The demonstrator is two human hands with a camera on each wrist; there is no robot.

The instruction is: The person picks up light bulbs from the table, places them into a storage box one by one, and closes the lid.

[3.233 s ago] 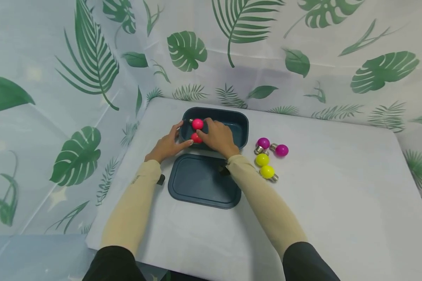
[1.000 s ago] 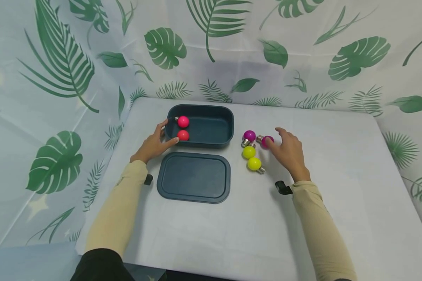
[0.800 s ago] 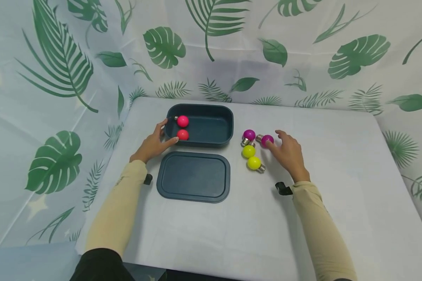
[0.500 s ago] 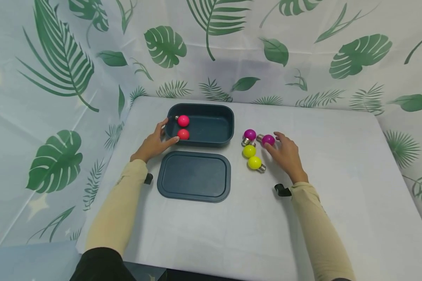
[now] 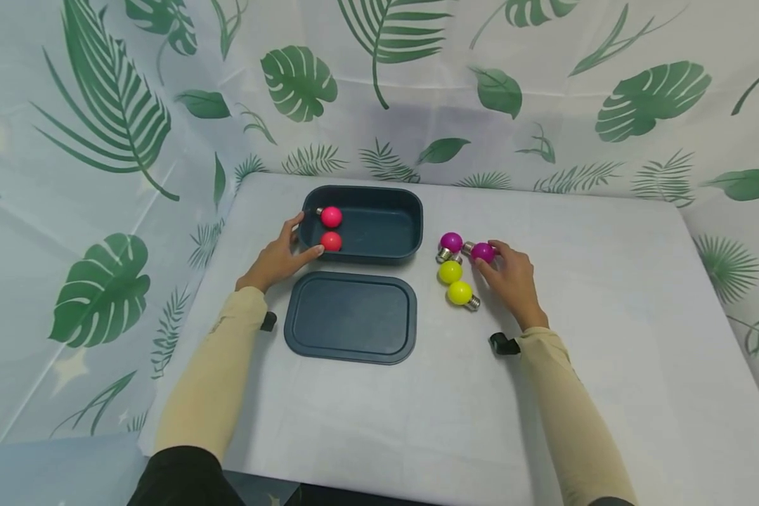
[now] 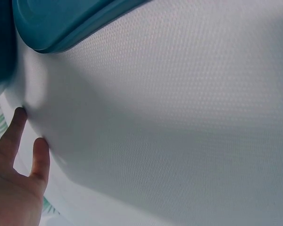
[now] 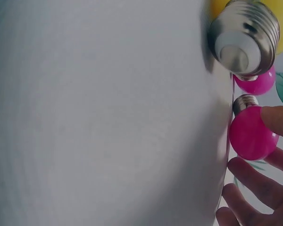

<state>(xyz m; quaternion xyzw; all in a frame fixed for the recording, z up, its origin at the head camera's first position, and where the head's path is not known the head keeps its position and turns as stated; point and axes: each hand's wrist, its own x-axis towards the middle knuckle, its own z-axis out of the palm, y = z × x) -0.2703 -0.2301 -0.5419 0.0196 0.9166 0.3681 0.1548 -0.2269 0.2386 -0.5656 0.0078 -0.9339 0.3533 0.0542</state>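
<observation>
My right hand (image 5: pixel 514 282) has thumb and index finger on either side of a purple light bulb (image 5: pixel 483 252) lying on the table, pinching its round glass. In the right wrist view the bulb (image 7: pixel 253 134) sits between thumb and forefinger, the other fingers spread at the tabletop. A second purple bulb (image 5: pixel 452 242) and two yellow bulbs (image 5: pixel 459 292) lie just left of it. At the left end of a dark blue box (image 5: pixel 379 258), my left hand (image 5: pixel 275 263) rests with thumb along the front wall and fingers spread, fairly straight. Inside are two pinkish-red bulbs (image 5: pixel 332 216).
The box's flat lid (image 5: pixel 351 318) lies in front of it, towards me. White cloth covers the table (image 5: pixel 607 316), and a leaf-print curtain (image 5: pixel 455 84) stands behind and to the left. A black wrist camera (image 5: pixel 503 344) hangs below the right wrist.
The right hand came out of the box to the purple bulb on the right, then its index finger closed in against it. The left hand has stayed at the box's left end.
</observation>
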